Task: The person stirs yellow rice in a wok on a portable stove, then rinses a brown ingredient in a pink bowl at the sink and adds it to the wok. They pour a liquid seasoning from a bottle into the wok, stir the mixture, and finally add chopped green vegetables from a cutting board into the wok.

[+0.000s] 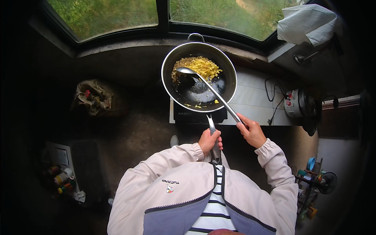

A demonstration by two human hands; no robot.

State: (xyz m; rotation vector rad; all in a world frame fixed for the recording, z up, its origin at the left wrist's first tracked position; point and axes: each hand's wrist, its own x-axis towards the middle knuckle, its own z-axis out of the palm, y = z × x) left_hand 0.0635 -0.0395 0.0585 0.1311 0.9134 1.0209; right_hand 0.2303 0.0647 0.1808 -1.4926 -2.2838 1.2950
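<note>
A dark wok (199,94) with a bright metal rim rests over a black cooktop (188,114) at the counter's edge. My left hand (210,141) is closed around the wok's long metal handle (216,152), close to my body. My right hand (252,131) grips the handle end of a metal spoon or ladle (216,93), which slants up and left across the wok. Its bowl lies at the left part of the food. Chopped yellow food (204,67), with browner bits on its left, is heaped in the wok's far half. A few yellow scraps stick near the front rim.
White tiles (252,97) cover the counter right of the wok. A rice cooker (292,102) stands there with a black cord (274,88). Windows run behind. A cloth-covered object (94,98) is at left, a cluttered rack (311,185) at lower right.
</note>
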